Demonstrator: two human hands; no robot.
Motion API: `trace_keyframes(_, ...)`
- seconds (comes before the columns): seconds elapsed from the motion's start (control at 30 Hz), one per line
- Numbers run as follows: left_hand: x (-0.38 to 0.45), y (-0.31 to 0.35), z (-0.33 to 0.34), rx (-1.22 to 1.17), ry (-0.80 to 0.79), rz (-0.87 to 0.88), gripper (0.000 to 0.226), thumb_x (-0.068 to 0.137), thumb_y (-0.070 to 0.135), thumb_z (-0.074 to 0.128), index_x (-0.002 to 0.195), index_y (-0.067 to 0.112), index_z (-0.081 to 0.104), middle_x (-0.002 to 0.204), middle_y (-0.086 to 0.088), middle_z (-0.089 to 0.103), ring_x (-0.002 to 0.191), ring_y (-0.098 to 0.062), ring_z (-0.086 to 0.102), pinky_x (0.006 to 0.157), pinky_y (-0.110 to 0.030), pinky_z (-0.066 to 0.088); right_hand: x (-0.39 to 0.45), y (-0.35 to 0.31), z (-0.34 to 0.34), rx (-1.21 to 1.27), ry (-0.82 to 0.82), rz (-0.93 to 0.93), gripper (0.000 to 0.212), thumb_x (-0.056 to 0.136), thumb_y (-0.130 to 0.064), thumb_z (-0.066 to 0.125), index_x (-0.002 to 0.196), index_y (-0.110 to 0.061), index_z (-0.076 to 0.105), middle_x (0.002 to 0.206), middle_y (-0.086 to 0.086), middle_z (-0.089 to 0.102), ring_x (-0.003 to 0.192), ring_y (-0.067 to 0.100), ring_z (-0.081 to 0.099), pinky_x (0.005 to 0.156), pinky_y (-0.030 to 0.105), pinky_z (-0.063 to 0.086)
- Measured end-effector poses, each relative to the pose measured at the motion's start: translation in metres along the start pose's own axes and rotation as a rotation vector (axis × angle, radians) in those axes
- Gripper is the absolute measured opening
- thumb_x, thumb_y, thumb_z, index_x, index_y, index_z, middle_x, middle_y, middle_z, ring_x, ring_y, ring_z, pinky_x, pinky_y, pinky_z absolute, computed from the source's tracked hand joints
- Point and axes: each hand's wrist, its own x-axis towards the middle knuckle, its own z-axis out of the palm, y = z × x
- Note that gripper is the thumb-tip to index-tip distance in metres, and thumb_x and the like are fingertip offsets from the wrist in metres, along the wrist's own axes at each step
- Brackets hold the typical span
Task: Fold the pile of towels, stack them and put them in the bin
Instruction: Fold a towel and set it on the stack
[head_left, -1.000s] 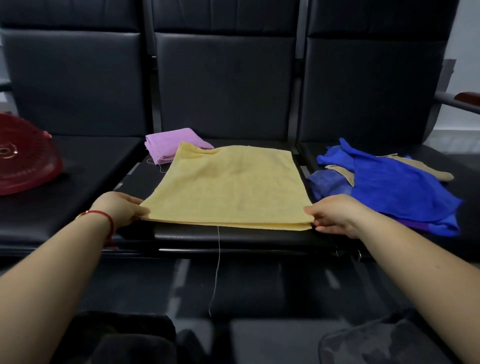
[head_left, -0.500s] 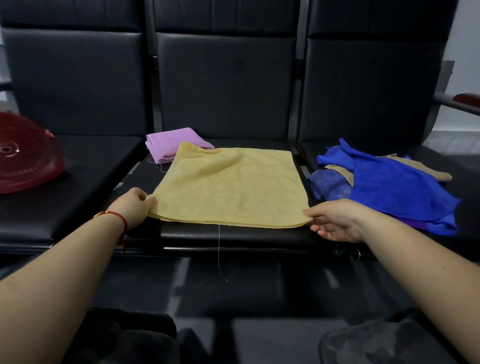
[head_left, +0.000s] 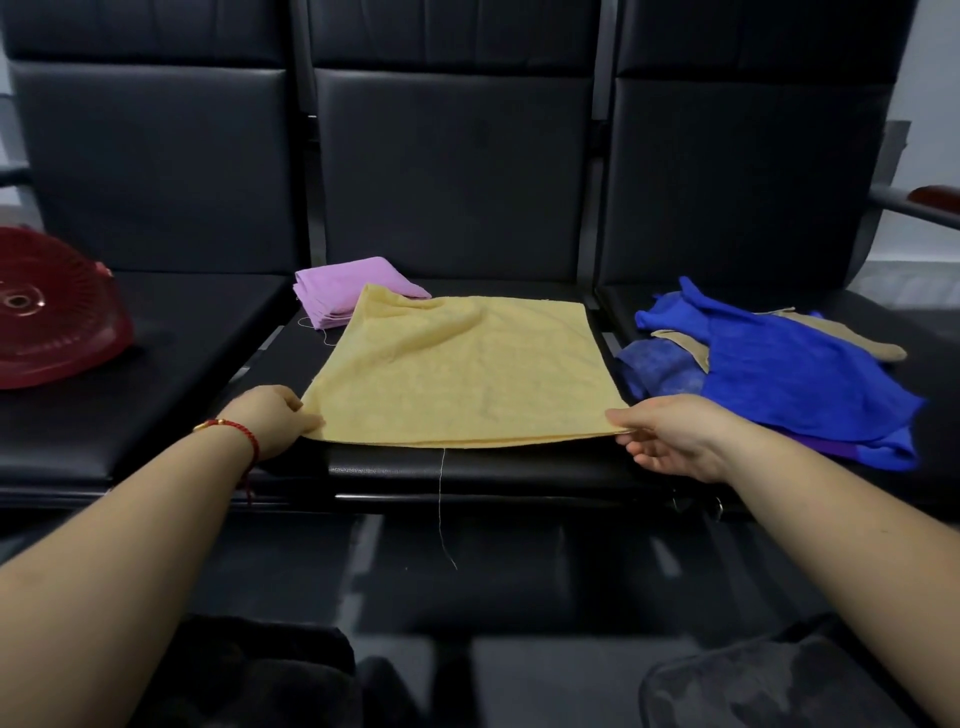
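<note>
A yellow towel (head_left: 457, 369), folded once, lies flat on the middle black seat (head_left: 467, 470). My left hand (head_left: 267, 415) pinches its near left corner. My right hand (head_left: 670, 431) pinches its near right corner, with the lower fingers loose beneath. A folded pink towel (head_left: 337, 288) sits behind the yellow one at the back left of the same seat. On the right seat lies a loose pile of blue towels (head_left: 789, 374) with a tan towel (head_left: 680, 345) mixed in. A red bin (head_left: 47, 312) lies tipped on the left seat.
Three black padded seats stand in a row with tall backrests (head_left: 457, 176). A metal armrest (head_left: 914, 205) juts out at the far right. A loose thread (head_left: 441, 509) hangs from the yellow towel over the seat's front edge. Dark floor lies below.
Both hands have slid the yellow towel's near edge slightly away from the seat's front edge and lifted it a little. The hanging thread has swung. Other towels have not moved.
</note>
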Motion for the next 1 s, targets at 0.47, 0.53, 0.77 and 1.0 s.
trace_keyframes(0.47,-0.029,0.019,-0.035,-1.315,-0.091,-0.066,0.01,0.091,0.015,0.06,0.082,0.014,0.058,0.055,0.004,0.045,0.035,0.001,0.04,0.037,-0.009,0.032,-0.035,-0.019,-0.017,0.234,0.013,-0.242,0.02,0.088,-0.022,0.065,0.102,-0.008,0.06,0.078,0.004,0.057,0.065,0.012,0.059,0.051,0.02,0.052)
trace_keyframes(0.53,-0.042,0.028,-0.047,-1.391,-0.081,-0.009,0.017,0.091,0.02,0.06,0.075,0.017,0.057,0.049,0.008,0.045,0.037,0.001,0.043,0.04,-0.009,0.034,-0.048,-0.025,-0.022,0.345,-0.052,-0.303,0.018,0.089,-0.021,0.063,0.102,-0.009,0.061,0.085,0.005,0.059,0.066,0.012,0.067,0.052,0.021,0.055)
trace_keyframes(0.77,-0.098,0.048,-0.104,-1.708,-0.11,0.245,0.044,0.096,0.016,0.048,0.065,0.024,0.078,0.066,0.006,0.065,0.06,-0.002,0.066,0.059,-0.013,0.053,-0.121,-0.054,-0.048,0.731,-0.152,-0.565,0.009,0.071,-0.021,0.07,0.065,-0.014,0.071,0.068,0.001,0.065,0.066,0.012,0.071,0.055,0.022,0.057)
trace_keyframes(1.0,-0.142,0.068,-0.148,-1.814,-0.091,0.581,0.039,0.097,0.018,0.045,0.078,0.025,0.078,0.078,0.007,0.071,0.082,-0.009,0.071,0.083,-0.031,0.057,-0.182,-0.072,-0.071,0.969,-0.209,-0.839,0.012,0.094,-0.021,0.052,0.089,-0.012,0.06,0.069,-0.002,0.068,0.076,0.011,0.072,0.068,0.022,0.058)
